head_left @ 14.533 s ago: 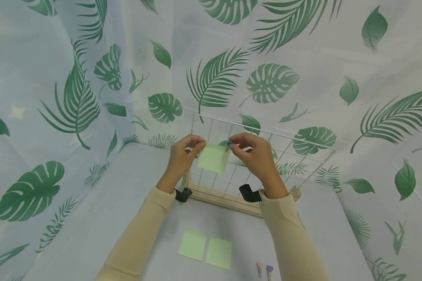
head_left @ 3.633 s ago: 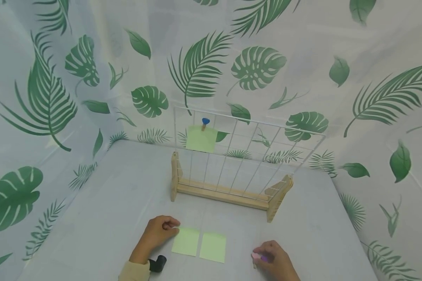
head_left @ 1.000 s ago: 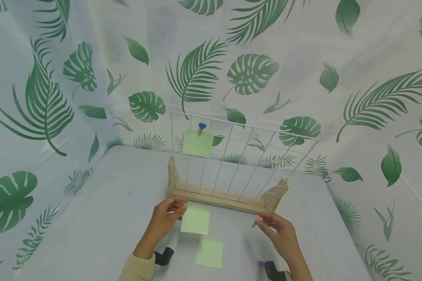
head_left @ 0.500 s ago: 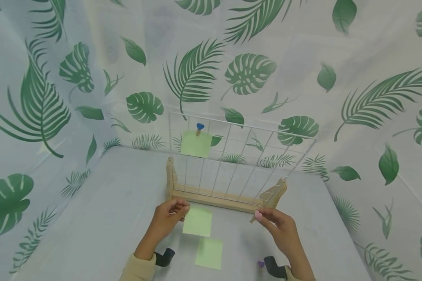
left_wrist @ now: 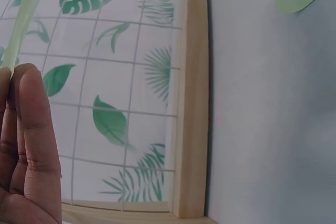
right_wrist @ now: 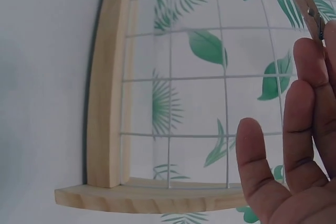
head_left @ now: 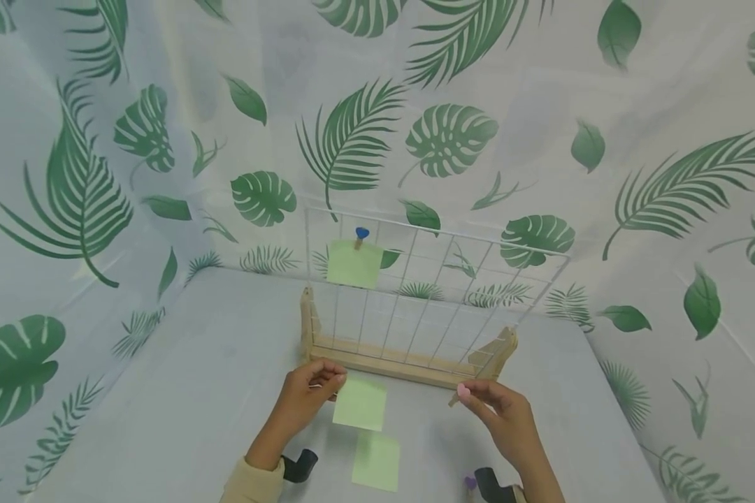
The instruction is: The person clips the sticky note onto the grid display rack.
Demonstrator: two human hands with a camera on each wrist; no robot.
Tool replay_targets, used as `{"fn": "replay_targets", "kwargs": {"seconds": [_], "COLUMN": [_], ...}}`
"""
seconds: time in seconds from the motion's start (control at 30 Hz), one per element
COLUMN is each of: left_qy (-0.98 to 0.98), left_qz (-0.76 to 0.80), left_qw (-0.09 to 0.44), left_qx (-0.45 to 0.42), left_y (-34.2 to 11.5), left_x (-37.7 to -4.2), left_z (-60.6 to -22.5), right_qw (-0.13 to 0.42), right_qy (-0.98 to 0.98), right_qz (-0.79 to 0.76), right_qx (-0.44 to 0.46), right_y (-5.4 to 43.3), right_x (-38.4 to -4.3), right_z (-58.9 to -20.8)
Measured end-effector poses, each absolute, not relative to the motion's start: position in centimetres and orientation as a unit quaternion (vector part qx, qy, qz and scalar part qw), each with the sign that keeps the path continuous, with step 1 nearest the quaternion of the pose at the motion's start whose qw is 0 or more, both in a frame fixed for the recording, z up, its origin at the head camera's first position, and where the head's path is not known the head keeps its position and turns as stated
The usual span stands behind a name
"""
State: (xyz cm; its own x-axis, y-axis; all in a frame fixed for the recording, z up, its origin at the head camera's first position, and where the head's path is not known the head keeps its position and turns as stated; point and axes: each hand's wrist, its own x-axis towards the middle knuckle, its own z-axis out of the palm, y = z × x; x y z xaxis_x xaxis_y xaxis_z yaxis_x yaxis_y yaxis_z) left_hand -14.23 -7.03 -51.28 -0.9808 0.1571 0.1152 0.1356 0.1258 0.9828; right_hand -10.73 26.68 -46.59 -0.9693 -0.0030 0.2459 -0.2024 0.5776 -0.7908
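My left hand (head_left: 308, 392) pinches a light green sticky note (head_left: 360, 403) by its upper left corner; in the left wrist view the note (left_wrist: 23, 22) appears nearly edge-on between finger and thumb. In my right hand (head_left: 500, 412) is a small wooden clothespin (right_wrist: 311, 14) with a pink heart (head_left: 463, 392), held between thumb and index finger. Both hands are in front of a white wire grid (head_left: 415, 314) on a wooden stand (head_left: 390, 367). Clipped to the grid's upper left is another green note (head_left: 354, 264), under a blue heart clothespin (head_left: 361, 234).
One more green sticky note (head_left: 376, 461) lies on the white table (head_left: 182, 412), below the held one. A purple heart clothespin (head_left: 470, 482) lies near the right wrist, partly hidden by the black wrist camera (head_left: 492, 487). Leaf-printed cloth (head_left: 509, 70) stands behind.
Since 14.5 seconds ago, the first note hangs clipped on the grid. The left hand has lifted a second note off the table, and the right has picked up the pink clothespin. Lately, little motion.
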Motion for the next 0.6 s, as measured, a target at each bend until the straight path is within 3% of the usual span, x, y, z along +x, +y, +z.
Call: {"fn": "replay_targets", "kwargs": {"seconds": [0.6], "left_qy": [0.74], "left_qz": [0.652], "left_qw": [-0.017], "left_qx": [0.166], "left_y": [-5.5], "left_x": [-15.7], "left_z": [-49.3], "right_qw": [0.135], "right_qy": [-0.876], "right_qz": [0.454], "right_qx": [0.091], "right_y": [25.9], "right_x": [-12.0], "right_z": [-45.2]}}
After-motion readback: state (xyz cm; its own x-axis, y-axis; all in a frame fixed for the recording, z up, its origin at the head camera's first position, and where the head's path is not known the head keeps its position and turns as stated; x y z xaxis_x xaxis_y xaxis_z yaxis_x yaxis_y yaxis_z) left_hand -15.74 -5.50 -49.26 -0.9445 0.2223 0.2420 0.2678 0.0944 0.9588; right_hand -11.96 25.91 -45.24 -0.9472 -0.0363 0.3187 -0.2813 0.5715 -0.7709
